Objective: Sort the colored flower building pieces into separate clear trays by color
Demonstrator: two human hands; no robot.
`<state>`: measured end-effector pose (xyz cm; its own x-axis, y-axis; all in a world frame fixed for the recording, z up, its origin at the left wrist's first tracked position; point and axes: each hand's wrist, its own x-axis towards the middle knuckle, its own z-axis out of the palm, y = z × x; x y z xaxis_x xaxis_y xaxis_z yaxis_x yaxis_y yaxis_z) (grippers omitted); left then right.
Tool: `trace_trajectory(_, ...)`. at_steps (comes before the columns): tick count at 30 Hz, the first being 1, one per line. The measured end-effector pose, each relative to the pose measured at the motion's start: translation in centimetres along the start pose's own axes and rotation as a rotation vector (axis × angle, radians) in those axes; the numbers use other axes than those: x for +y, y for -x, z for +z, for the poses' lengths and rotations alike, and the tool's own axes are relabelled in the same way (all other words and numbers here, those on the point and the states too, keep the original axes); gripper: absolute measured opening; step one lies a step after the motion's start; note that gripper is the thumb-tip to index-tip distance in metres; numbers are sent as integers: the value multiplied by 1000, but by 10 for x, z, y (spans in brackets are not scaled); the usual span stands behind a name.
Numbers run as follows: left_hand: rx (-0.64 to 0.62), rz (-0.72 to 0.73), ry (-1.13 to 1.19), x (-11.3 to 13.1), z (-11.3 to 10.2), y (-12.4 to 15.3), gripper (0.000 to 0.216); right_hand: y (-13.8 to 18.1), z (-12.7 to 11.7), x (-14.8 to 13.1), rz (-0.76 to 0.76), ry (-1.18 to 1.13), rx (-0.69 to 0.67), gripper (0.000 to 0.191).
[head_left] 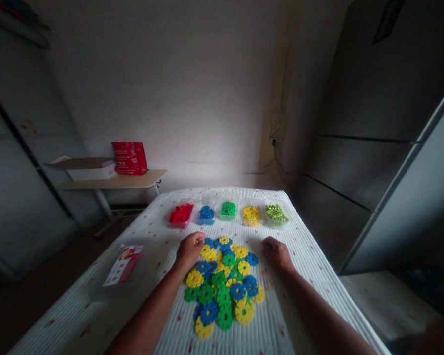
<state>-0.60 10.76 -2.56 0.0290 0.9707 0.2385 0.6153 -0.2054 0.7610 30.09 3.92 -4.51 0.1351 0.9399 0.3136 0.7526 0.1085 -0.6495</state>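
Note:
My left hand [190, 251] rests closed at the upper left edge of a pile of plastic snowflake discs [224, 296]. My right hand [277, 252] is closed in a fist on the cloth, just right of the pile and apart from it. The curled fingers hide what either hand holds, if anything. Blue, green and yellow notched discs overlap in the heap. Behind it stands a row of clear tubs: red pieces [181, 213], blue discs [206, 213], green discs [228, 209], yellow discs [251, 215] and light green pieces [276, 212].
A clear plastic box with a printed label [124, 266] lies on the left of the white ribbed tablecloth [159, 305]. Further left, a side table [148, 178] carries a red bag [130, 158] and a white box [91, 171]. A grey cabinet [366, 148] stands at right.

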Motion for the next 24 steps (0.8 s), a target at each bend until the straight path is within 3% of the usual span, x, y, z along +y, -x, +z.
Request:
trace_trajectory(5, 77, -35, -178, -36, -16, 26, 24, 1, -1, -3, -33, 20, -17, 28)
trace_trajectory(12, 82, -47, -213, -34, -15, 36, 23, 4, -4, -7, -72, 16, -80, 30)
trace_trajectory(24, 83, -11, -159, -41, -14, 36, 24, 10, 0, -15, -247, 323, -203, 30)
